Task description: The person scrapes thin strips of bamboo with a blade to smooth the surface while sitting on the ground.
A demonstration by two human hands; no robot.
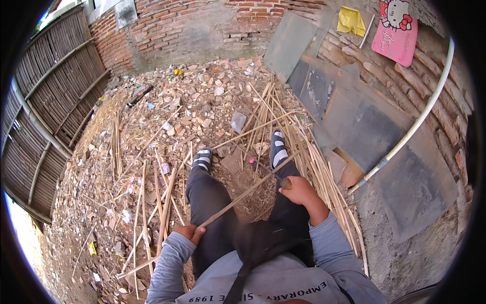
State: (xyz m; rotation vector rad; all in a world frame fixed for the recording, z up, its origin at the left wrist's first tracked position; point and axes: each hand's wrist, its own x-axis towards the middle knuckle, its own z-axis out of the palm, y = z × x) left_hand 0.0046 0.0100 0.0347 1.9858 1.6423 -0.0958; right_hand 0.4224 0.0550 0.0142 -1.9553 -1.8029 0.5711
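A long bamboo strip (243,196) runs slantwise across my lap, from beside my left forearm up past my right knee. My left hand (190,233) is closed around it over my left thigh. My right hand (300,194) grips a knife (286,183) by its round brown handle, above my right thigh. Its thin dark blade points away and to the left, crossing the strip near my right shin. Whether blade and strip touch, I cannot tell. A blurred dark strap or cloth (258,243) hangs before my chest.
Bamboo strips lie in piles at the right (324,177), by my left leg (167,207) and farther left (116,142). Broken brick and litter (202,96) cover the ground. Dark boards (359,126) and a pale pole (415,124) lean at the right; a bamboo fence (55,86) stands left.
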